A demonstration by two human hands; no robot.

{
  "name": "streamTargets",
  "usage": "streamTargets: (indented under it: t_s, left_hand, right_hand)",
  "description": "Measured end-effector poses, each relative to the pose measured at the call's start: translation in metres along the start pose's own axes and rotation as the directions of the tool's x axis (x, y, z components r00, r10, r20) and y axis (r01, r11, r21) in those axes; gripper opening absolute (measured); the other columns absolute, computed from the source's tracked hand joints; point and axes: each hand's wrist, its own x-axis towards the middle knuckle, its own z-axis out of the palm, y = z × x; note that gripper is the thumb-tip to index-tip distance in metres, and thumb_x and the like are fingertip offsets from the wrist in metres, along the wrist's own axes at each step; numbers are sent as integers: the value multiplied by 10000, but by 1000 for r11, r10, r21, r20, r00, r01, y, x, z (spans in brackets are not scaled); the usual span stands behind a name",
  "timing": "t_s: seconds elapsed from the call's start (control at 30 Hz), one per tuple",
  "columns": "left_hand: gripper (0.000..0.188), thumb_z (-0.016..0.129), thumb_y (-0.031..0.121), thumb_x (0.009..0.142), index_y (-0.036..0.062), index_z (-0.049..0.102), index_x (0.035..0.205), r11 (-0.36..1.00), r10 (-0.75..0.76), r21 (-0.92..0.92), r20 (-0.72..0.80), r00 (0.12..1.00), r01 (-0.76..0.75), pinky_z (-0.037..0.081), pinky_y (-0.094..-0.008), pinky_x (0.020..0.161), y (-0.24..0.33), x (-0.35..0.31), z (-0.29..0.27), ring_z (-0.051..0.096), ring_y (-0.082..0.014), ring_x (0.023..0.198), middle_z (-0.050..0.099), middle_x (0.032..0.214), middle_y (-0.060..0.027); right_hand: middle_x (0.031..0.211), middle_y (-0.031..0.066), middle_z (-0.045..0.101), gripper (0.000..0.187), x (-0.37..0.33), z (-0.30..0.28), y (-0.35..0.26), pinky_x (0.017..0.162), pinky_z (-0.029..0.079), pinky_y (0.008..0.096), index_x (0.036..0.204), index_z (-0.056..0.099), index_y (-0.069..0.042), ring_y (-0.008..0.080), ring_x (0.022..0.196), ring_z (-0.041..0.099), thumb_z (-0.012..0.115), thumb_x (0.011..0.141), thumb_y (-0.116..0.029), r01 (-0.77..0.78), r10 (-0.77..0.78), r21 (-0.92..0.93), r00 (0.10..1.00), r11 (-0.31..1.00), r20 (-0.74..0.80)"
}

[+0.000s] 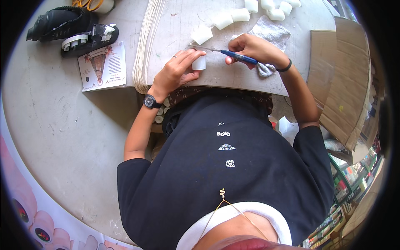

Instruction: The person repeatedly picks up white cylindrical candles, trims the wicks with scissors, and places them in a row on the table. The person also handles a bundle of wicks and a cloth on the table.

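My left hand (180,68), with a black watch at its wrist, is closed around a short white candle (199,63) at the table's near edge. Its fingers lie across the candle's top and side. My right hand (252,49) grips scissors by their blue handle (241,56). The thin metal blades (204,48) point left and reach just above the candle and my left fingertips. Whether the blades touch a wick cannot be made out. Just beyond the blades lies another white candle (202,35), first of a curving row running toward the far right.
A bundle of long cream cords (143,50) hangs over the table edge left of my hand. A crumpled grey-white cloth (271,35) lies under my right wrist. At left are a printed card (103,66), a black tape dispenser (89,40) and a black bag-like object (62,23). Cardboard (346,83) stands right.
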Motion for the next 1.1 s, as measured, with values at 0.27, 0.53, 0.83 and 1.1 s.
streamTargets:
  t_s: [0.27, 0.53, 0.83, 1.1]
  left_hand:
    - [606, 816, 25, 702, 21, 604, 1270, 998, 29, 54, -84, 996, -24, 570, -372, 868, 2, -3, -4, 659, -307, 1043, 675, 1169, -148]
    - [549, 788, 92, 843, -38, 546, 1319, 896, -229, -431, -248, 941, 104, 591, -300, 832, 30, 27, -14, 665, -208, 1077, 677, 1159, -170]
    - [618, 635, 246, 963, -96, 402, 1422, 367, -467, -923, -78, 881, 113, 509, -363, 1010, 78, 82, -20, 609, -210, 1170, 580, 1304, -179]
    - [575, 590, 187, 954, -92, 405, 1422, 369, -483, -916, -42, 874, 160, 501, -377, 1024, 93, 85, -20, 592, -225, 1199, 568, 1326, -190]
  right_hand:
    - [573, 43, 544, 495, -25, -1, -3, 460, 400, 284, 759, 600, 1, 126, 469, 513, 808, 803, -446, 151, -172, -116, 966, 982, -196]
    - [1051, 158, 681, 306, -91, 27, 30, 838, 513, 412, 1010, 673, -11, 321, 964, 636, 774, 785, -191, -205, -238, -595, 780, 777, -579]
    - [1029, 144, 688, 236, -100, 17, -23, 791, 555, 318, 1089, 682, 15, 235, 876, 702, 699, 918, -146, 225, -226, -102, 644, 969, -731]
    - [1163, 128, 645, 434, -73, 18, -41, 879, 546, 307, 1287, 603, 31, 179, 1023, 655, 722, 921, -170, 632, -312, 258, 645, 731, -698]
